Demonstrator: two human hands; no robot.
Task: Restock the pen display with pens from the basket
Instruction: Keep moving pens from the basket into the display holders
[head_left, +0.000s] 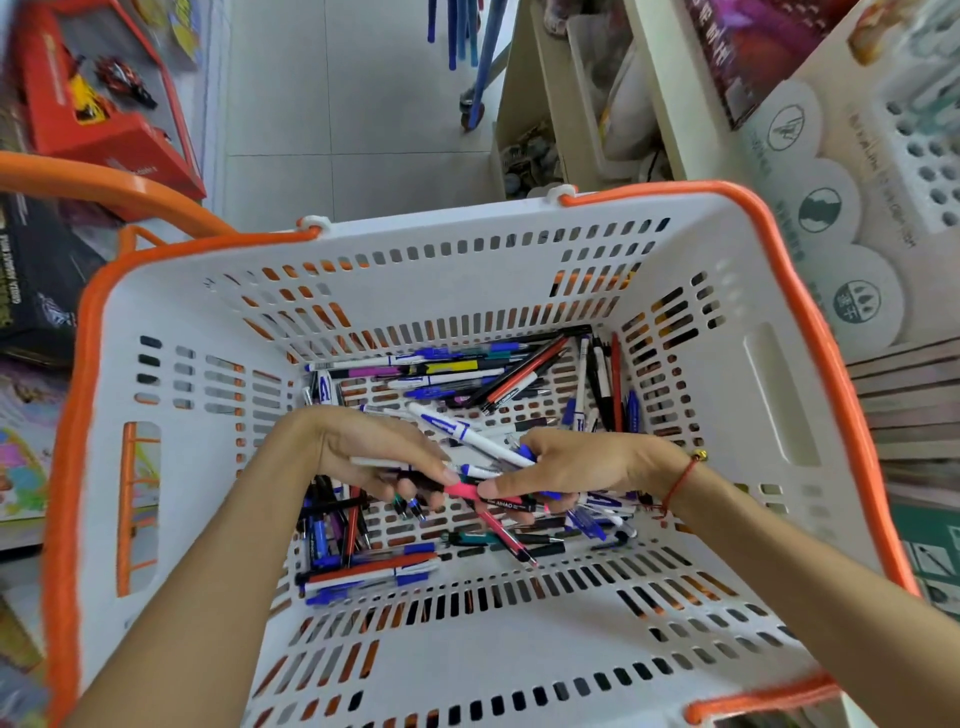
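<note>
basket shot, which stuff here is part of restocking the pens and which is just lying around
Part of the job:
basket
loose pens in it
pens gripped in the left hand
pens gripped in the right hand
white display with holes, top right

Just lying about:
red toy box
black box
blue poles
</note>
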